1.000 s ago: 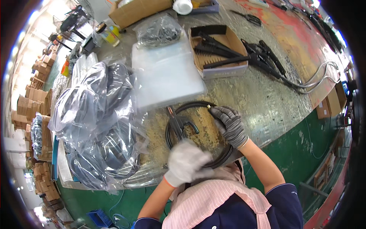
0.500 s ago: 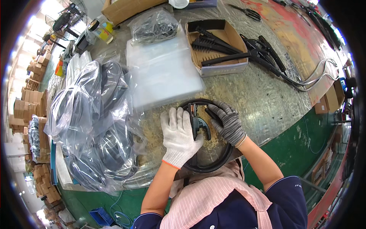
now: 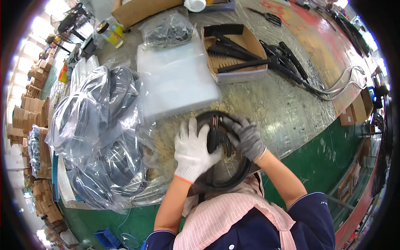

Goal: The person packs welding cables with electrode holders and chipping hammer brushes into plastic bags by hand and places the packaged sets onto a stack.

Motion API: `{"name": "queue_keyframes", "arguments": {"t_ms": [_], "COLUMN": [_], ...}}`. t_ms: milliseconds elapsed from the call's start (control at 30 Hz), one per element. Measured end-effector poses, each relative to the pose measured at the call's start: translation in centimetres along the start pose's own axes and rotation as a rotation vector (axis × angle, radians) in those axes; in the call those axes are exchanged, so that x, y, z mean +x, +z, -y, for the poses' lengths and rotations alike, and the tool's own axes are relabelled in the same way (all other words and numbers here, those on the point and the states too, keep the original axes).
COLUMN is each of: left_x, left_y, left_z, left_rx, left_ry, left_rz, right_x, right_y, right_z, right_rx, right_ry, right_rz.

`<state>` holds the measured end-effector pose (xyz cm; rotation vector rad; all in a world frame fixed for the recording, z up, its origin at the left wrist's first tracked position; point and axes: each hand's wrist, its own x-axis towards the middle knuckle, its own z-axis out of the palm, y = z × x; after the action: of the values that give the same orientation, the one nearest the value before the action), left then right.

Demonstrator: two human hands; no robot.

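Note:
A coil of thick black cable (image 3: 246, 170) lies on the table in front of me. Inside its ring is a black clamp (image 3: 213, 139), with a curved lever and a copper-coloured strip near its top. My left hand (image 3: 192, 151), in a white knit glove, lies along the coil's left side. Its fingers are spread, and the thumb reaches over the clamp. My right hand (image 3: 246, 137), in a grey striped glove, is bent around a black cable end (image 3: 227, 121) at the coil's upper right. Motion blurs its fingers, and they partly hide that piece.
Bagged cable coils (image 3: 100, 133) cover the table's left side. Beyond the coil lies a stack of clear plastic bags (image 3: 177, 79), with a bag of small black parts (image 3: 168, 30) on it. An open carton (image 3: 241, 77) holds black brushes. Scissors (image 3: 266, 16) lie farther back.
The left hand's fingers have spread and shifted slightly left off the clamp. My right hand has moved a little lower with the cable end, and the clamp has turned slightly.

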<state>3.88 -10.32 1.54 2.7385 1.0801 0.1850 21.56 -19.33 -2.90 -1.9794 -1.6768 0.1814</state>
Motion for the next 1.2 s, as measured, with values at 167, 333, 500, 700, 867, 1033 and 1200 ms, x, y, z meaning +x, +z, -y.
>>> {"name": "queue_keyframes", "arguments": {"t_ms": [167, 333, 500, 700, 867, 1033, 1200], "left_x": [-1.5, 4.8, 4.5, 4.1, 4.3, 5.6, 5.6], "left_y": [-0.5, 1.8, 2.7, 2.4, 2.6, 2.0, 0.1], "left_z": [2.6, 8.7, 9.5, 8.8, 9.5, 8.9, 7.6], "left_rx": [-0.249, 0.025, -0.006, -0.039, 0.025, 0.042, 0.069], "left_ry": [0.014, 0.107, 0.169, 0.192, 0.197, 0.030, 0.124], "left_rz": [0.022, -0.399, -0.337, -0.333, -0.410, -0.271, -0.324], "right_x": [0.4, 9.0, 9.7, 10.7, 10.9, 10.7, 11.4], "right_y": [-1.2, 2.2, 2.4, 2.1, -0.2, -1.5, -2.1], "right_z": [0.1, -2.0, -3.0, -2.1, -1.2, -0.2, 1.6], "right_rx": [-0.079, -0.375, -0.599, -0.577, -0.477, -0.437, -0.566], "right_ry": [-0.048, -0.276, -0.641, -0.511, -0.403, -0.482, -0.358], "right_rz": [0.271, 0.153, 0.132, 0.113, 0.129, -0.039, 0.143]}}
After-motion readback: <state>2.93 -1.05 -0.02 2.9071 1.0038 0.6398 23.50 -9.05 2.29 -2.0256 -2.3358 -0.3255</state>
